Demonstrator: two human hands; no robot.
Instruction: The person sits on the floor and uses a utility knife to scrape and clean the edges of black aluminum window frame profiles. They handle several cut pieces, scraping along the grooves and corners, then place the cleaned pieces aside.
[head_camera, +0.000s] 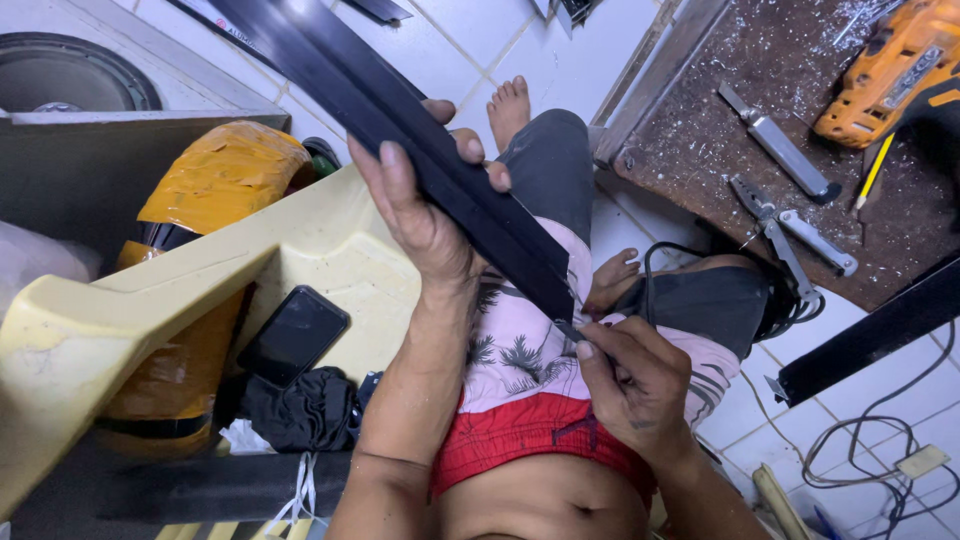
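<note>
- Left hand (420, 215) wraps around the black bar (400, 120), thumb on top and fingers curled behind, holding it slanted over the lap.
- The bar runs from the upper left down to its near end at the right hand (630, 385).
- Right hand is closed, pinching a small tool (568, 330) whose tip touches the bar's lower corner; what the tool is, I cannot tell.
- Looks like work on that end: marking or scraping, by my read.
- Next call: keep the bar steady and the tip on the edge.
- Phone (293, 335) lies on the yellow chair (300, 240); pliers (790, 235) and drill (890, 70) rest on the desk (720, 150).
</note>
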